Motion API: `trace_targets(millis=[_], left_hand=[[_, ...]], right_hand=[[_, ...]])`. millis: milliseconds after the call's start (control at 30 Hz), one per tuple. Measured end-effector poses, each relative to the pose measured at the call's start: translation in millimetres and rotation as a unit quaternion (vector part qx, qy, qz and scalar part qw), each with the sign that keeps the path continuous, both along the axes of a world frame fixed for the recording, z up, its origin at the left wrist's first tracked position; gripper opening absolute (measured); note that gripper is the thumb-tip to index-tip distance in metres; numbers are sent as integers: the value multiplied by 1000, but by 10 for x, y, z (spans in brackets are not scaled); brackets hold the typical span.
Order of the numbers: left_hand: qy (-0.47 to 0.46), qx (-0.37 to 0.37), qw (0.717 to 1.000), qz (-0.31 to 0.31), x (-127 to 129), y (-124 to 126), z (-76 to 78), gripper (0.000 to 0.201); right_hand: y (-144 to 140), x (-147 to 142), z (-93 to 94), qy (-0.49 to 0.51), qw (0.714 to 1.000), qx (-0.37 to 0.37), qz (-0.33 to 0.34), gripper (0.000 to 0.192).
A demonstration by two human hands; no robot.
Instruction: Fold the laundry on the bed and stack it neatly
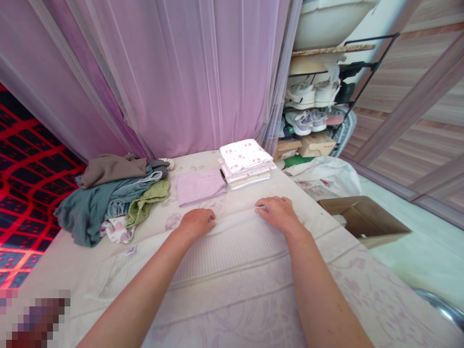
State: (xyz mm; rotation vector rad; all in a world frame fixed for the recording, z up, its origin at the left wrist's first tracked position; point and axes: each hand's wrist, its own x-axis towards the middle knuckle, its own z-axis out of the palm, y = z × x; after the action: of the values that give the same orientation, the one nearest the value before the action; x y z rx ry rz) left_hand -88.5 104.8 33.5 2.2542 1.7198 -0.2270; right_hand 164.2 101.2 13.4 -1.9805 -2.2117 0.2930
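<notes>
A pale, finely striped garment (228, 256) lies spread lengthwise across the bed, with a small white label (131, 250) near its left end. My left hand (197, 224) is closed on its far edge near the middle. Farther right along that same edge, my right hand (277, 212) pinches the cloth between thumb and fingers. The fabric between my hands is slightly raised. Just beyond them rests a folded lilac cloth (200, 186). Beside it sits a neat stack of folded clothes (246, 157), topped by a white printed one.
A loose pile of clothes (108, 193) lies at the bed's left. Purple curtains (188, 72) hang behind the bed (232, 309). On the right are a shoe rack (326, 104), an open cardboard box (366, 217) and a white plastic bag (326, 176).
</notes>
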Motion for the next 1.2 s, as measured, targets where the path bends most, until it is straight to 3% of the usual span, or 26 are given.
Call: trace_targets(millis=[233, 367, 500, 667, 867, 1067, 1200], left_hand=[[-3, 2, 998, -56, -28, 127, -66, 15], [-17, 0, 998, -53, -75, 103, -73, 18], [-57, -45, 997, -38, -153, 112, -61, 31], [-53, -77, 994, -59, -195, 150, -26, 22], [-33, -21, 999, -15, -174, 136, -131, 26], [-81, 11, 997, 9, -197, 67, -248, 22], [-81, 64, 995, -2, -192, -26, -267, 20]], right_hand=[[-4, -28, -2, 28, 999, 37, 1, 29], [10, -103, 9, 72, 994, 62, 60, 28], [-5, -208, -8, 60, 992, 49, 96, 25], [-27, -269, -15, 28, 995, 26, 93, 23], [-13, -333, 17, 49, 992, 52, 102, 21], [-37, -420, 15, 56, 987, 57, 139, 20], [-46, -457, 16, 67, 983, 70, 159, 17]])
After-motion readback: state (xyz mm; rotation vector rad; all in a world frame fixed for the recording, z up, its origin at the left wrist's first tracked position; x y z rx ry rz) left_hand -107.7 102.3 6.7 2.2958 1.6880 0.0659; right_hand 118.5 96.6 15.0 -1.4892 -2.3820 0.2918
